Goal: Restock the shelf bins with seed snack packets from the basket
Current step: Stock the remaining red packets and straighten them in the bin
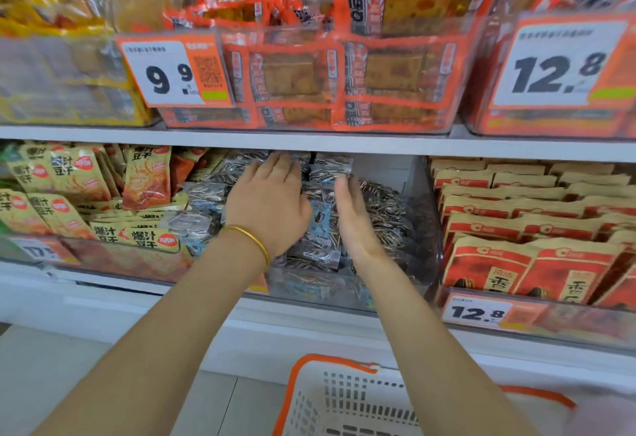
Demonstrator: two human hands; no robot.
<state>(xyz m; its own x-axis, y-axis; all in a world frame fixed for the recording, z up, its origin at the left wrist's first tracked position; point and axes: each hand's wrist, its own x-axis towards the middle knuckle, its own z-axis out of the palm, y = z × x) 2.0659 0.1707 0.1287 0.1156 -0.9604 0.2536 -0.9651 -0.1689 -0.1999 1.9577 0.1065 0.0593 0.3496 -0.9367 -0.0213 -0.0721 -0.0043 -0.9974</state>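
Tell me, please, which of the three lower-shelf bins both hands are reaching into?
The middle bin, holding silver sunflower seed packets, where the left hand and right hand meet; its neighbours hold yellow packets and red-brown bags.

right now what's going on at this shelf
A person has both hands in the middle clear bin, apparently settling the silvery seed packets into place. The left hand lies flat on the pile, fingers straight; the right hand stands edge-on beside them. Neither grips a packet. The white basket with an orange rim sits below.
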